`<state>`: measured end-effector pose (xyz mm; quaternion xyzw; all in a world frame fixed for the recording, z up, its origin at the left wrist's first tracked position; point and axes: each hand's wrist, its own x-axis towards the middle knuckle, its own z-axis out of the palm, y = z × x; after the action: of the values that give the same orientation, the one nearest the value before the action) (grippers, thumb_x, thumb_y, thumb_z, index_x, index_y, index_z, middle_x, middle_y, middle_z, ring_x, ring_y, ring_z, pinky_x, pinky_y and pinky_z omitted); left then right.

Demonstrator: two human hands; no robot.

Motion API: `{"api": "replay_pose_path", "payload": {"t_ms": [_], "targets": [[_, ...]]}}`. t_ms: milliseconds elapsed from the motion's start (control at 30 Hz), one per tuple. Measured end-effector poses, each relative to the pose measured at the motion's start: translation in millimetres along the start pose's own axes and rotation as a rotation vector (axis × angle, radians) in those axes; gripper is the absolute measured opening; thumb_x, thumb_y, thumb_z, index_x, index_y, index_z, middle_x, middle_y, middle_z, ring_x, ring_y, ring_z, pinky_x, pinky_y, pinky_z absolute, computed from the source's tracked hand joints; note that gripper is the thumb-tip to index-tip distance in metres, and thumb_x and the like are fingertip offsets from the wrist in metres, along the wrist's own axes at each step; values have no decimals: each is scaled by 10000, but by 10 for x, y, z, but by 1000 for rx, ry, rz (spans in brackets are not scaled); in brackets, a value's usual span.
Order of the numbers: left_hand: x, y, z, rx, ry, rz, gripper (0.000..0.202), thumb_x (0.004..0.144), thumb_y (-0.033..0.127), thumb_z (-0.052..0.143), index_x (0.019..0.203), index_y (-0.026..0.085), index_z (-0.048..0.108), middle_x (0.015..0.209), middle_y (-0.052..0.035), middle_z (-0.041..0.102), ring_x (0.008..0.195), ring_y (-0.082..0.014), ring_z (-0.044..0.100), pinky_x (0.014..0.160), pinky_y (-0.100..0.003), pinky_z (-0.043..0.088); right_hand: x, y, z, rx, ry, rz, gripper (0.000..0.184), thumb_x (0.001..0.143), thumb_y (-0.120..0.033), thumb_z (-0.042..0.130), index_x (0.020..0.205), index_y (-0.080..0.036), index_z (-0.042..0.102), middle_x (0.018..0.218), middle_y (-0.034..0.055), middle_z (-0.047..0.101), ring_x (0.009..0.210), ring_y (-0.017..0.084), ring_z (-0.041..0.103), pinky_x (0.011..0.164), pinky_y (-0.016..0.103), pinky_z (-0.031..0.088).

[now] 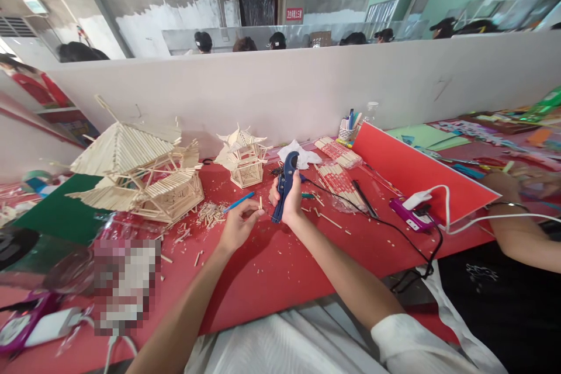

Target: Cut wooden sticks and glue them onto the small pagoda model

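My left hand (242,223) pinches a short piece of wooden stick (261,203) between thumb and fingers, above the red table. Wrapped round a dark blue pipe cutter (287,181) is my right hand (293,201); the tool's rounded head points up and away from me. The two hands are close together but apart. Just past my left hand lies a blue pen-like stick (239,202), beside a heap of small cut stick bits (209,214). A small pavilion model of sticks (245,158) stands behind, and a larger stick pavilion (144,169) is to the left.
Packs of wooden sticks (339,184) lie to the right, near a black cable and a purple power strip (412,214). A red board (421,169) leans behind them. A pale partition (284,87) closes off the back. A co-worker's arm (521,234) rests at far right.
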<state>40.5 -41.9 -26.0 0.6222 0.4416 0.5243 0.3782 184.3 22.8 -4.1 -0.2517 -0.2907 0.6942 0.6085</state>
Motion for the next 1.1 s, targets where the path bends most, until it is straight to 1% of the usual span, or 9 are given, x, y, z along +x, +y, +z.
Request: {"api": "replay_pose_path", "payload": {"t_ms": [233, 400, 467, 600, 700, 800, 933, 1033, 1100], "targets": [[-5, 24, -21, 47, 15, 47, 269, 836, 449, 737, 832, 185, 685, 846, -58, 721, 822, -208, 705, 796, -320, 557, 30, 13, -20, 24, 18, 48, 702, 889, -844, 286, 660, -228, 531, 378, -44, 413, 309, 103, 339, 314, 218, 280], [-1, 59, -62, -19, -64, -82, 347, 815, 508, 745, 873, 182, 645, 890, -48, 719, 518, -151, 669, 520, -275, 546, 44, 14, -59, 52, 57, -8, 666, 869, -842, 361, 741, -227, 580, 470, -29, 514, 377, 136, 480, 367, 247, 396], [12, 71, -85, -44, -29, -96, 384, 794, 536, 759, 870, 181, 635, 883, -41, 718, 496, -145, 668, 498, -265, 548, 38, 3, -60, 53, 59, -29, 648, 862, -833, 390, 770, -225, 595, 519, -12, 569, 417, 153, 534, 390, 259, 429], [59, 60, -154, -94, 86, -87, 422, 764, 552, 790, 882, 182, 624, 853, -35, 732, 547, -154, 696, 572, -281, 592, 31, -36, -31, 96, 54, -42, 609, 850, -808, 433, 795, -227, 608, 580, 17, 629, 496, 200, 610, 437, 302, 488], [95, 25, -219, -106, 196, -69, 445, 745, 559, 808, 895, 187, 615, 844, -34, 746, 571, -160, 708, 595, -281, 593, 47, -59, -11, 124, 10, 10, 560, 861, -755, 441, 830, -230, 632, 599, 26, 644, 554, 230, 647, 476, 331, 518], [119, 0, -269, -110, 229, -65, 449, 738, 562, 812, 895, 190, 613, 812, -41, 757, 618, -180, 725, 642, -294, 593, 69, -63, -9, 102, -48, 71, 461, 875, -652, 471, 866, -229, 654, 608, 19, 647, 615, 237, 667, 522, 334, 536], [124, 4, -292, -119, 229, -67, 454, 720, 559, 827, 889, 187, 627, 782, -46, 761, 699, -201, 743, 721, -312, 588, 27, -115, -3, -142, -209, 21, 307, 836, -536, 642, 866, -233, 681, 661, 1, 663, 740, 230, 674, 669, 332, 558], [119, 16, -298, -141, 235, -85, 456, 708, 554, 838, 893, 185, 644, 786, -46, 762, 717, -201, 743, 732, -313, 584, -89, -243, 13, -501, -377, -202, 246, 834, -466, 717, 909, -232, 722, 814, 17, 709, 872, 235, 654, 838, 356, 527], [117, 21, -306, -147, 236, -90, 454, 711, 549, 838, 907, 182, 658, 796, -48, 761, 728, -201, 742, 741, -318, 585, -171, -345, 9, -742, -437, -387, 250, 849, -398, 730, 1051, -252, 745, 1025, 43, 730, 1035, 259, 629, 970, 388, 468]]}}
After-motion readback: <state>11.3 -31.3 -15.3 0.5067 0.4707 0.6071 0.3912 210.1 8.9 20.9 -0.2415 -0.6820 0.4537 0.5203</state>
